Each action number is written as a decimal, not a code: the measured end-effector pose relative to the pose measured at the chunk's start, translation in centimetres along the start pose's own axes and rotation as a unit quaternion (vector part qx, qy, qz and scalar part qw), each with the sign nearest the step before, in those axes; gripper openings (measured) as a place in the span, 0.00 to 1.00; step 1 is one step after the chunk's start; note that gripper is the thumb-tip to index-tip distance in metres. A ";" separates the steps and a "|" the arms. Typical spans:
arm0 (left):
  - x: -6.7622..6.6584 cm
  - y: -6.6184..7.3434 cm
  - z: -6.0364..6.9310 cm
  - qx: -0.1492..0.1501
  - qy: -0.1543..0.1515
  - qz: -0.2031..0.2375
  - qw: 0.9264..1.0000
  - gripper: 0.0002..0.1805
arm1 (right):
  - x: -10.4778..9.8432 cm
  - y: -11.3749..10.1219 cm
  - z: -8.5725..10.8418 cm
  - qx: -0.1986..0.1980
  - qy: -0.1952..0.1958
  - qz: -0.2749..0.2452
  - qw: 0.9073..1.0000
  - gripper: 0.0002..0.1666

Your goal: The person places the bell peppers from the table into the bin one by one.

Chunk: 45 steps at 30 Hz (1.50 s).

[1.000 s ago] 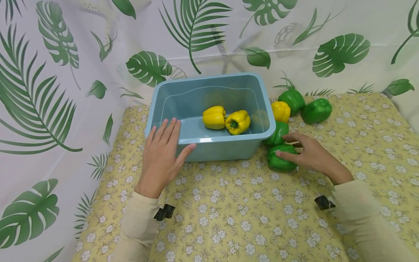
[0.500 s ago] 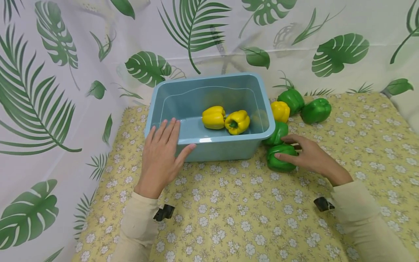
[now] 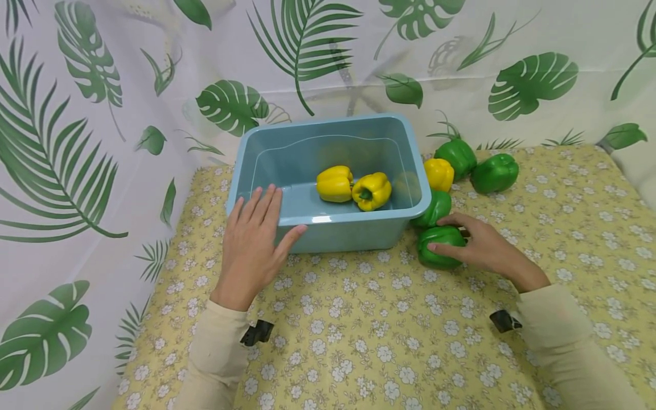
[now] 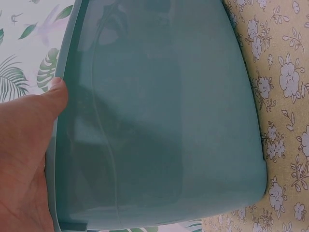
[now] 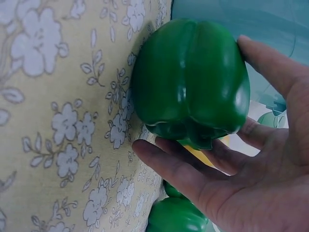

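Nearest are two cream sleeves (image 3: 217, 353), a black device (image 3: 258, 332) at each wrist, over the flowered table (image 3: 359, 347). The left hand (image 3: 250, 247) rests on the near rim of the blue tub (image 3: 340, 234), toward its left end, fingers straight and reaching over the rim, thumb outside. The right hand (image 3: 476, 245) holds the front pepper (image 3: 437, 257), a green one beside the tub's near right corner, thumb against its near side and fingers round its far side. Just behind sits a second green pepper (image 3: 435, 209), close against the tub. Inside the tub two yellow peppers (image 3: 335, 185) lie side by side. Farther back, right of the tub, stand another yellow pepper (image 3: 439, 173) and two more green peppers (image 3: 495, 173). A white leaf-print cloth (image 3: 430, 51) hangs behind.
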<state>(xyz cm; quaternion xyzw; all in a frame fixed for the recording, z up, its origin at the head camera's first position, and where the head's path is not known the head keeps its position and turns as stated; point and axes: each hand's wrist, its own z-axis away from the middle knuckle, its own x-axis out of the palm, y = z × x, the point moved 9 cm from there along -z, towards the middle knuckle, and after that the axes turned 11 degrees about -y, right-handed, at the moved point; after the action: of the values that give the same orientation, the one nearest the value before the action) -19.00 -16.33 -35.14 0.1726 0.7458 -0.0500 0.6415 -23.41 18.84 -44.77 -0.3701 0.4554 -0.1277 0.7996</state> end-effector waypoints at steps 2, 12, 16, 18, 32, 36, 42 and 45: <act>0.0 0.0 0.0 0.001 0.000 0.000 1.000 0.42 | 0.1 0.0 0.0 0.000 -0.001 0.002 1.000 0.41; -0.1 0.0 0.1 0.002 0.003 0.000 1.000 0.42 | 0.3 0.1 0.0 0.006 -0.007 -0.007 1.000 0.43; -0.1 0.0 0.1 0.001 0.001 -0.001 1.000 0.42 | 0.3 0.1 0.1 0.007 -0.010 -0.006 1.000 0.44; -0.1 0.0 0.1 0.001 0.002 -0.001 1.000 0.42 | 0.4 0.1 0.1 0.006 -0.010 -0.005 1.000 0.44; -0.1 0.0 0.1 0.004 0.003 -0.003 1.000 0.42 | 0.7 -0.1 -0.1 -0.017 -0.012 0.011 1.000 0.43; -0.1 0.0 0.0 0.003 0.004 -0.004 1.000 0.42 | 0.8 -0.1 -0.1 -0.018 -0.016 0.016 1.000 0.44; -0.1 0.0 0.0 0.001 0.000 -0.005 1.000 0.42 | 1.0 -0.3 -0.1 -0.021 -0.022 0.028 0.999 0.47; -0.2 0.1 0.0 0.001 0.001 -0.007 1.000 0.42 | 1.1 -0.3 -0.2 -0.027 -0.025 0.029 0.999 0.48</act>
<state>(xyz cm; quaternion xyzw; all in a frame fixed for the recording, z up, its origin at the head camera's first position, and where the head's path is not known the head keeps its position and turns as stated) -18.93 -16.31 -34.97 0.1680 0.7475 -0.0557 0.6402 -22.91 17.98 -45.28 -0.3813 0.4491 -0.0833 0.8037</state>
